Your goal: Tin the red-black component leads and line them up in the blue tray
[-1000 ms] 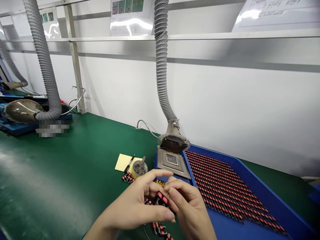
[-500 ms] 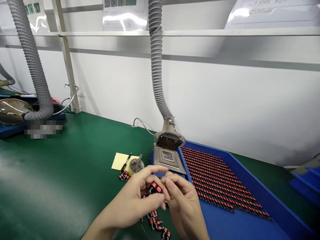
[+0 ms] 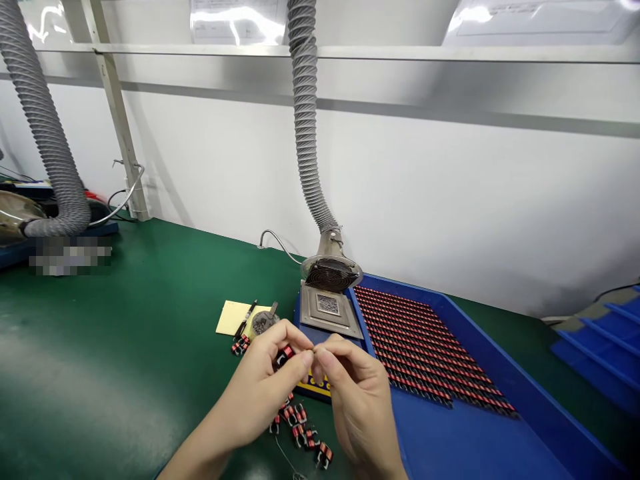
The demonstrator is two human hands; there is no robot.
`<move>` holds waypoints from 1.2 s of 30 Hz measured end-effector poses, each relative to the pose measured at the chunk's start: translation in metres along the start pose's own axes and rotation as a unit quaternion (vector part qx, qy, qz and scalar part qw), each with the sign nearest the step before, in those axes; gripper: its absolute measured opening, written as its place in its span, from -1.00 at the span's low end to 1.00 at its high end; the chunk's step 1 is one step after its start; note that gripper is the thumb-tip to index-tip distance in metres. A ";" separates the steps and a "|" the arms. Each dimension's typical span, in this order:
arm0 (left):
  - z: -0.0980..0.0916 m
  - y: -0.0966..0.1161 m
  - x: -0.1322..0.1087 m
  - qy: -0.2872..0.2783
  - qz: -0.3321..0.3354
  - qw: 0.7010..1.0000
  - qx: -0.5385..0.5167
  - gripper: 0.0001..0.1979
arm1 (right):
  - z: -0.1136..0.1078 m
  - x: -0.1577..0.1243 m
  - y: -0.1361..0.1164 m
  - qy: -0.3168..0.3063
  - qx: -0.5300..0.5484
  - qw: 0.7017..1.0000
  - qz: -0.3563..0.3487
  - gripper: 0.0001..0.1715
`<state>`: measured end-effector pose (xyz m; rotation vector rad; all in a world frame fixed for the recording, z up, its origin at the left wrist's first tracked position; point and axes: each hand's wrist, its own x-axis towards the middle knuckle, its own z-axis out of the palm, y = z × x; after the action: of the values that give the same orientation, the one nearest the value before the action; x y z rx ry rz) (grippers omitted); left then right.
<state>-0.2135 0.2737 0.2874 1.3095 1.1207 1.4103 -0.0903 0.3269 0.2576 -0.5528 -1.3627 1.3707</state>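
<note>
My left hand (image 3: 257, 393) is closed, with a small red-and-black wound coil (image 3: 284, 355) held in the curl of its fingers. Thumb and index finger of that hand pinch together at the tip. Against them press the pinched fingertips of my right hand (image 3: 359, 393); a tiny bit shows between the two hands, too small to name. Below the hands, several loose coils (image 3: 299, 435) lie on the green table (image 3: 165, 347) beside a thin wire (image 3: 285, 455). Behind my fingers, a yellow-marked panel (image 3: 315, 388) is partly hidden.
A blue tray (image 3: 450, 447) at right holds dense rows of coils (image 3: 415, 340). Ahead, a metal plate with a square opening (image 3: 329, 305) sits under a fume hood (image 3: 331, 263). A small round pot (image 3: 264, 323), pen (image 3: 245, 320) and yellow paper (image 3: 231, 317) lie left of it.
The view has shifted slightly. My left-hand fingers have turned, moving the held coil left and deeper into the hand, and both hands' fingertips now meet. More of the yellow-marked panel shows.
</note>
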 end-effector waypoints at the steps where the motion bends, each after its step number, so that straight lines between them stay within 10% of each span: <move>1: 0.000 0.000 0.000 0.005 0.003 1.000 0.007 -0.86 | 0.000 0.000 0.000 0.002 0.009 1.000 0.005 -0.81; 13: 0.003 -0.003 -0.001 -0.024 0.006 0.996 -0.084 -0.75 | 0.020 -0.002 -0.012 -0.007 0.316 0.929 0.194 -0.69; 36: 0.001 0.003 0.001 0.008 0.011 0.999 0.045 -0.83 | 0.015 -0.002 -0.001 0.052 0.174 0.978 0.102 -0.79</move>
<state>-0.2121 0.2740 0.2903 1.3801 1.1960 1.4022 -0.1024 0.3184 0.2611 -0.5285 -0.9719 1.6784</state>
